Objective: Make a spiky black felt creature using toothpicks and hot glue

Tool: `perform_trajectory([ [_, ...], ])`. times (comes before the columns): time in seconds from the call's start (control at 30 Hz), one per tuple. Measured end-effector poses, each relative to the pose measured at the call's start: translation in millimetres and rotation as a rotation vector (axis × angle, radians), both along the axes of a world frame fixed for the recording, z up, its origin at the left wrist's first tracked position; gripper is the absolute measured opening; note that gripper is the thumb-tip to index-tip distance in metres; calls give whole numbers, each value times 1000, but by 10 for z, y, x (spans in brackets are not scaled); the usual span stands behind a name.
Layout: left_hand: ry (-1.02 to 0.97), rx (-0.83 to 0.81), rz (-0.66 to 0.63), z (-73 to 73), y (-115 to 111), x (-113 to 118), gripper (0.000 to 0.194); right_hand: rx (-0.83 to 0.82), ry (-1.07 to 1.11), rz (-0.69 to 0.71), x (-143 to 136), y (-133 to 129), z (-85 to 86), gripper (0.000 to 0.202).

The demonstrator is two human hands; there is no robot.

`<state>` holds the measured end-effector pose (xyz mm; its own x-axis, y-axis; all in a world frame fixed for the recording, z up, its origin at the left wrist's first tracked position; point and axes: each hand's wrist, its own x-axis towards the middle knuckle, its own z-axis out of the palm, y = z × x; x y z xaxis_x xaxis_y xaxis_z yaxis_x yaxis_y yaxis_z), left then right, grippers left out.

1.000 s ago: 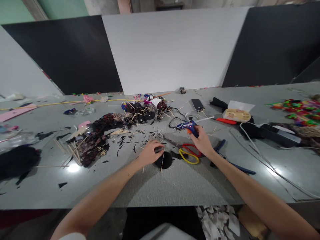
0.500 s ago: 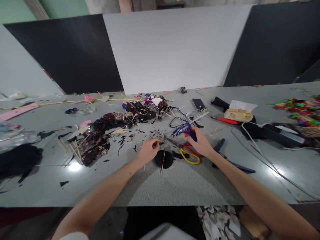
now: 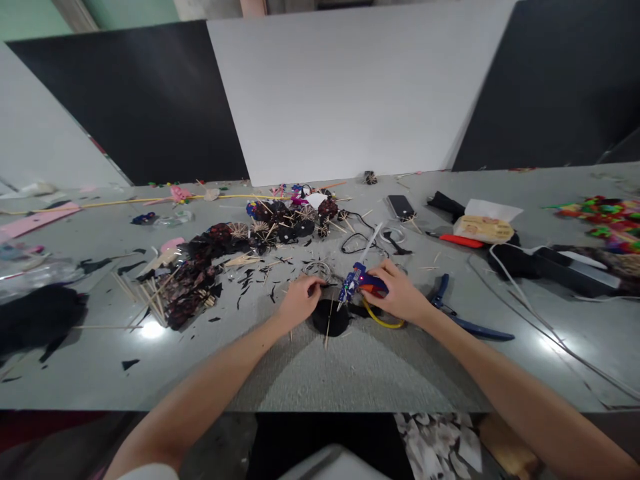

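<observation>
My right hand (image 3: 395, 290) is wrapped round the handle of a blue hot glue gun (image 3: 356, 280). A translucent glue stick (image 3: 371, 243) juts from its back end. The nozzle points down just over a round black disc (image 3: 326, 321), which has a thin wooden stick (image 3: 329, 327) lying across it. My left hand (image 3: 301, 300) is closed in a pinch at the disc's upper left edge; a small dark sliver shows by its fingertips, too small to name. Behind the glue gun, yellow-handled scissors (image 3: 383, 321) are partly hidden by my right hand.
Blue-handled pliers (image 3: 467, 327) lie right of my right forearm. Further back are a phone (image 3: 401, 207), an orange cutter (image 3: 460, 241) and a pack of wipes (image 3: 483, 229). Dark crumpled pieces (image 3: 187, 293) and wooden sticks (image 3: 150, 297) crowd the left. A white cable (image 3: 530, 313) crosses the right side.
My right hand has brought the glue gun down and left, turning its nozzle toward the black disc. My left hand stays nearly in place beside the disc.
</observation>
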<state>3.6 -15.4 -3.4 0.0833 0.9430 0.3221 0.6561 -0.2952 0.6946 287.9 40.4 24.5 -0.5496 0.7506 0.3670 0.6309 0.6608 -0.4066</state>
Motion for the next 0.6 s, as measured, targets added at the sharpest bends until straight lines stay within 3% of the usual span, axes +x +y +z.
perform_trajectory([
  [0.13, 4, 7, -2, 1, 2, 3, 24, -2, 27, 67, -12, -12, -40, 37],
  [0.3, 13, 14, -3, -6, 11, 9, 24, -93, -28, -21, 8, 5, -132, 48],
  [0.6, 22, 8, -19, -22, 19, 2, 24, 14, 4, 99, 24, -35, -151, 45],
])
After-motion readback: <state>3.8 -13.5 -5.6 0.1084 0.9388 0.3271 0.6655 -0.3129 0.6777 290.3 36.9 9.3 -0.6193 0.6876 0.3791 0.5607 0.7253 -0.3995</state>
